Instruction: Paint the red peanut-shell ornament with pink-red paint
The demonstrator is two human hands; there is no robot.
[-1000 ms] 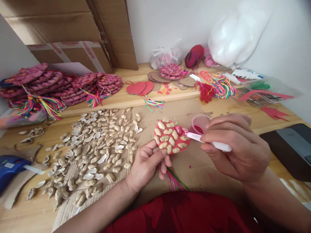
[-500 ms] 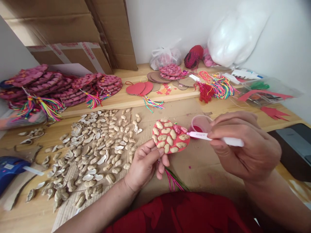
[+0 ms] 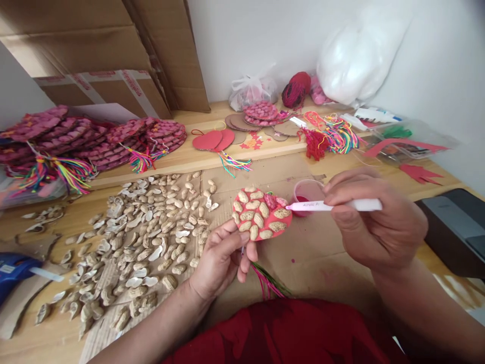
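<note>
My left hand [image 3: 227, 253] pinches the lower left edge of a red heart-shaped card [image 3: 273, 228] covered with peanut shells [image 3: 258, 219]. Most shells are plain tan; a couple at the upper right are coloured pink. In my right hand [image 3: 373, 222] is a white paint marker [image 3: 316, 206] with a pink tip, held nearly level. Its tip meets or nearly meets a pink-edged shell at the card's right side. Behind the marker stands a clear plastic cup [image 3: 307, 190] with dark pink liquid in it. Pink and green strings [image 3: 265, 283] hang below the card.
Loose peanut shells [image 3: 151, 227] spread over cardboard at the left, near a blue glue gun [image 3: 15, 270]. Stacks of pink shell-covered pieces [image 3: 166, 134] with tassels line the back. Red hearts [image 3: 208, 140] and colourful yarn tassels [image 3: 343, 136] lie mid-back. A dark phone [image 3: 458, 227] lies right.
The view has shifted slightly, moving everything a little left. The marker has turned closer to level, its tip still beside the right-hand shells. Both hands keep their holds.
</note>
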